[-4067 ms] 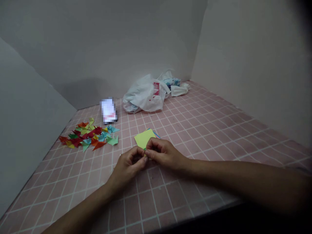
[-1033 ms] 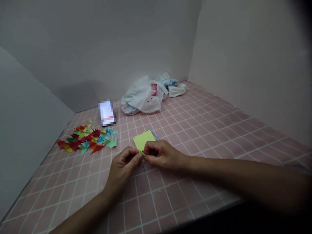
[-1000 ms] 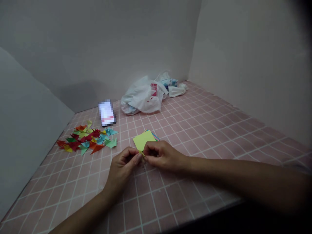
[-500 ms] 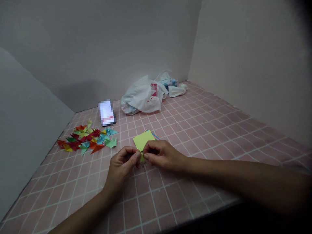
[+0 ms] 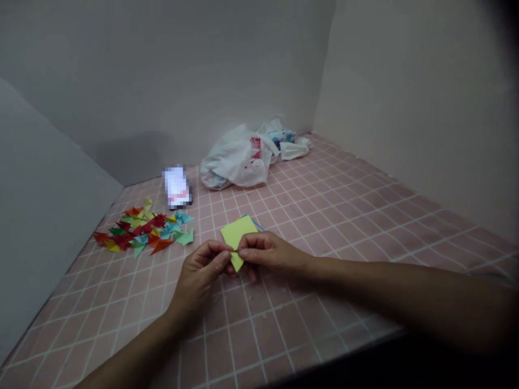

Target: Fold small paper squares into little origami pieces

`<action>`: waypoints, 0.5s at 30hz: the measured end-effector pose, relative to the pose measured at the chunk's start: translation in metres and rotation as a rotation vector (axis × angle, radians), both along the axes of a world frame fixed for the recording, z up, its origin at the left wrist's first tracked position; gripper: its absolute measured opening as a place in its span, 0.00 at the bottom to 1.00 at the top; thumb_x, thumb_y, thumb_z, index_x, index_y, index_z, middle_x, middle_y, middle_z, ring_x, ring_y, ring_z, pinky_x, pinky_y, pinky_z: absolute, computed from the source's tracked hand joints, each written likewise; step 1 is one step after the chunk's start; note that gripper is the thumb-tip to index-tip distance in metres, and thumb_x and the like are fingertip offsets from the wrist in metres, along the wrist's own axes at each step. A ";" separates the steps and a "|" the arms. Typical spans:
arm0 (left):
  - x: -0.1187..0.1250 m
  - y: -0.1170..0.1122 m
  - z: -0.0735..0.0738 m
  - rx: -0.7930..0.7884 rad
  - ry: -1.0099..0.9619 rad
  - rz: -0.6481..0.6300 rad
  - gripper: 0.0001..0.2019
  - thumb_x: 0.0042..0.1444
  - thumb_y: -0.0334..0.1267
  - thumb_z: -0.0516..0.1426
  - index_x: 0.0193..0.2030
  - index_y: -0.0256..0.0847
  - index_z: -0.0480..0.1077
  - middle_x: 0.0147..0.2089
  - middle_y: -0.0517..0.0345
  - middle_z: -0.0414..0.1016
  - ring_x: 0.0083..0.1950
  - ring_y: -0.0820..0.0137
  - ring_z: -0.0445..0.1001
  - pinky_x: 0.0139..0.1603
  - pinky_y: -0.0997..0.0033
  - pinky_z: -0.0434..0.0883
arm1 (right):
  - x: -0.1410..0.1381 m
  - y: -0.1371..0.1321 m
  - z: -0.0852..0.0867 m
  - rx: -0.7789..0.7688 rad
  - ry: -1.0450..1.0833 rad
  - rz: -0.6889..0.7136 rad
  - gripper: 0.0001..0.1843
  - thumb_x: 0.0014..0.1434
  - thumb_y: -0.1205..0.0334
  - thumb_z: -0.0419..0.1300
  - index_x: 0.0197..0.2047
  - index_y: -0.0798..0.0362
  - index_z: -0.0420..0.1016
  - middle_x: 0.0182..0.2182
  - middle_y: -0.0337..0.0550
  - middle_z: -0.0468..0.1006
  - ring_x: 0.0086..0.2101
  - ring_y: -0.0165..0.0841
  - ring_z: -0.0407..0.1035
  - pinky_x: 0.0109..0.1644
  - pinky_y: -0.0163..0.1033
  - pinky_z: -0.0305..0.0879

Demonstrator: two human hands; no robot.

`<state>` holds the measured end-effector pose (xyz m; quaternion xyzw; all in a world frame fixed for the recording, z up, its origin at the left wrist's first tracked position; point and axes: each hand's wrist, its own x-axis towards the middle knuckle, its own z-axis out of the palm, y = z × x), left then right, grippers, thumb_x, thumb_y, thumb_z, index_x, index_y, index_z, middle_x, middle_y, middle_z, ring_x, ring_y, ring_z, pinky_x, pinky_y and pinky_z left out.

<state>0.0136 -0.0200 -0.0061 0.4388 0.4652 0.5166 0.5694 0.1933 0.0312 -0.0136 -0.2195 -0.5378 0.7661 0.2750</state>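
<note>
Between my two hands is a small folded piece of yellow paper, its lower point facing me. My left hand pinches its left side between thumb and forefinger. On the other side, my right hand grips it with thumb and fingertips, partly hiding it. Just beyond my fingers lies a stack of square paper sheets, a yellow-green one on top, with blue and pink edges peeking out at the right. Off to the left is a pile of folded paper cranes in red, orange, yellow, green and blue.
A phone with a lit, blurred screen lies behind the paper pile. Against the back wall rests a crumpled white plastic bag, with a blue-patterned packet beside it. Pink checked cloth covers the table; walls stand left, behind and right.
The yellow paper between my fingers shows more now, as a downward-pointing triangle. My right fingers have shifted slightly upward, and both hands keep hold of the paper.
</note>
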 end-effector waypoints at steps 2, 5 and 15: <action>0.000 0.000 0.000 0.006 0.009 0.004 0.06 0.54 0.39 0.66 0.35 0.40 0.76 0.26 0.64 0.76 0.28 0.77 0.73 0.32 0.80 0.70 | 0.000 -0.001 0.000 0.004 -0.006 -0.003 0.10 0.62 0.59 0.58 0.31 0.55 0.67 0.23 0.37 0.72 0.22 0.25 0.65 0.28 0.33 0.60; 0.001 0.000 0.000 0.008 0.047 0.014 0.06 0.55 0.39 0.65 0.34 0.40 0.75 0.26 0.64 0.76 0.29 0.76 0.73 0.33 0.79 0.70 | -0.001 -0.002 0.000 0.048 -0.047 -0.055 0.09 0.62 0.60 0.58 0.31 0.55 0.67 0.22 0.36 0.71 0.22 0.25 0.64 0.28 0.32 0.58; -0.001 0.001 0.002 0.001 0.231 0.012 0.07 0.55 0.39 0.64 0.30 0.39 0.75 0.25 0.63 0.74 0.29 0.75 0.70 0.33 0.77 0.67 | 0.000 -0.001 0.000 0.432 -0.226 -0.164 0.06 0.60 0.65 0.56 0.31 0.55 0.68 0.23 0.34 0.67 0.25 0.26 0.60 0.29 0.33 0.56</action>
